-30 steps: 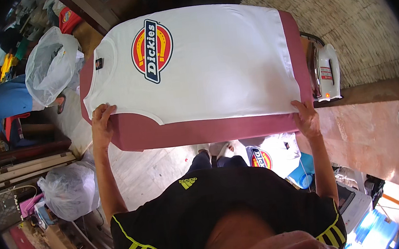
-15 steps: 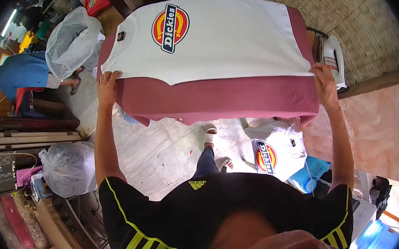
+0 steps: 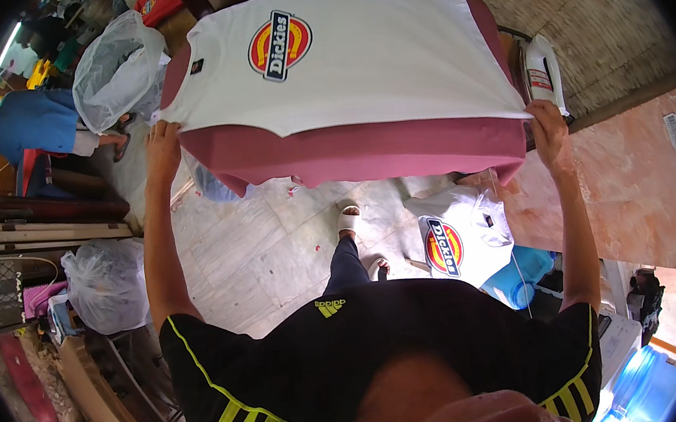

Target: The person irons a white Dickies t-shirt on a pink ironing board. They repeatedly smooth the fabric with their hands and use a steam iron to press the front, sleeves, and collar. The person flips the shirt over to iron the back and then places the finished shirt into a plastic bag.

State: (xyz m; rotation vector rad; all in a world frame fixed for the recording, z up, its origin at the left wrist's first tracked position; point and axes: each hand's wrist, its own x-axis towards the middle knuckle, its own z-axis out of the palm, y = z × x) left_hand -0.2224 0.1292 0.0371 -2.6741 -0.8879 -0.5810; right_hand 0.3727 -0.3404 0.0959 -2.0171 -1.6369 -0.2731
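Note:
A white T-shirt (image 3: 373, 69) with a round red, yellow and navy print lies spread sideways over an ironing board with a dusty-red cover (image 3: 397, 147). Its neckline points to the left. My left hand (image 3: 159, 143) pinches the shirt's near left corner, just off the board's end. At the near right corner, my right hand (image 3: 546, 119) grips the hem. Between both hands the near edge is pulled fairly taut. The fingertips are partly hidden behind the cloth.
An iron (image 3: 542, 69) stands at the board's right end. Another printed white T-shirt (image 3: 470, 227) hangs lower right. Full clear plastic bags (image 3: 113, 285) sit at left, and a person in a blue shirt (image 3: 40, 122) bends over further back. A woven mat wall (image 3: 580, 21) rises behind.
Both hands have drawn outward and slightly away with the shirt's corners. The shirt has shifted left and away on the board, and a small red tag now shows at its far right edge.

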